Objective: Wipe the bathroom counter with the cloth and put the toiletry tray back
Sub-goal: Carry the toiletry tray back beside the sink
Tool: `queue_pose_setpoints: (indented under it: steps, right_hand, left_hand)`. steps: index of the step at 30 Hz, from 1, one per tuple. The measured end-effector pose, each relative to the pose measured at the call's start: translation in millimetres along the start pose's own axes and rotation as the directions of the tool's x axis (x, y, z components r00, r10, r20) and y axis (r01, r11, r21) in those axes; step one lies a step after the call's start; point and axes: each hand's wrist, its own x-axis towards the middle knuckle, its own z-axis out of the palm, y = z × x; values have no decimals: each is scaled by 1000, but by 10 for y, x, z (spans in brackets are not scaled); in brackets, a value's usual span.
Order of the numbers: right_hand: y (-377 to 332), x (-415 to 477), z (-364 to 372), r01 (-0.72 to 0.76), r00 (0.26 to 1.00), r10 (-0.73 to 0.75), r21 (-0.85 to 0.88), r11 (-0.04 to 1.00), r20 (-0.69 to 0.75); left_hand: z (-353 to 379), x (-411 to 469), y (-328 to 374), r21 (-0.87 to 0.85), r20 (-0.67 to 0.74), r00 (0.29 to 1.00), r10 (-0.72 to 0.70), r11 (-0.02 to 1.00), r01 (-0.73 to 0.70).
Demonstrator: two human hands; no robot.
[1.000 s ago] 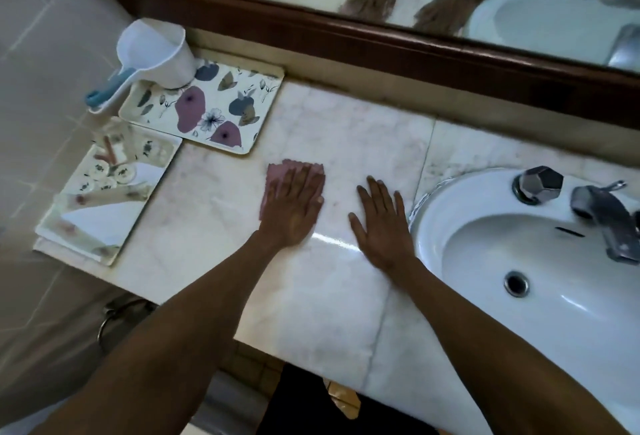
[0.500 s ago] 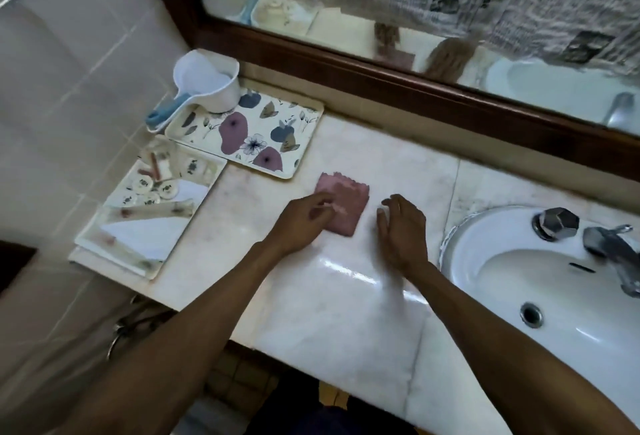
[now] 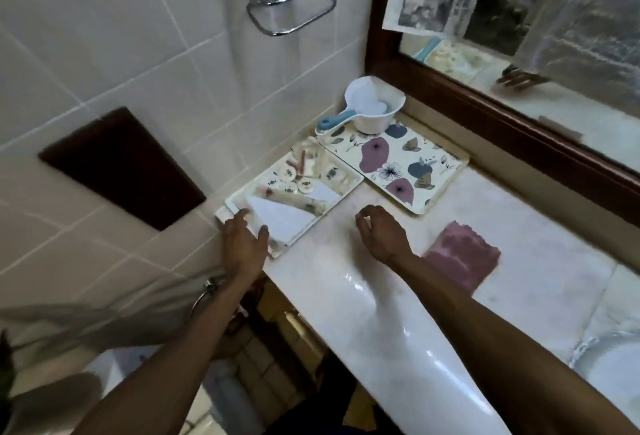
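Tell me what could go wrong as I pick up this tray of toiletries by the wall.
The toiletry tray sits at the counter corner with your left hand only at its near end; lifting it one-sided might tip it and slide the loose items off. Swinging it right, it may catch the floral tray next to it, where the scoop sits.

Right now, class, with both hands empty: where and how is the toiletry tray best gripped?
Probably by its two long raised edges, one hand per side. The toiletry tray is flat and loaded with loose items, so lift it level. The left hand already sits at the near corner; the right hand should come from the counter side.
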Motion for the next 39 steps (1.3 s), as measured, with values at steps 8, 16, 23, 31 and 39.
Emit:
queue_pose_setpoints:
  steps: [8,16,23,31,39]
  right_hand:
    - [-93,183,137,5,997,-4,-20,1000,78]
    - [-54,457,105,-58,998,57,129,990,13]
    - [-103,654,206,-133,988,127,61,989,92]
    - [-66,313,248,-241,958,227,66,968,175]
    - [418,-499,-181,-301,953,288,207,931,92]
  left_hand:
    - [63,324,-97,-115,133,944,-302,941,318]
    - [-12,394,-153,-175,208,928,-310,921,348]
    - [-190,403,-376,-95,298,928,-223,961,261]
    - [-308,240,-395,-31,336,931,-143,986,163]
    - [-112,-88,21,-5,446,895,6,1000,-4]
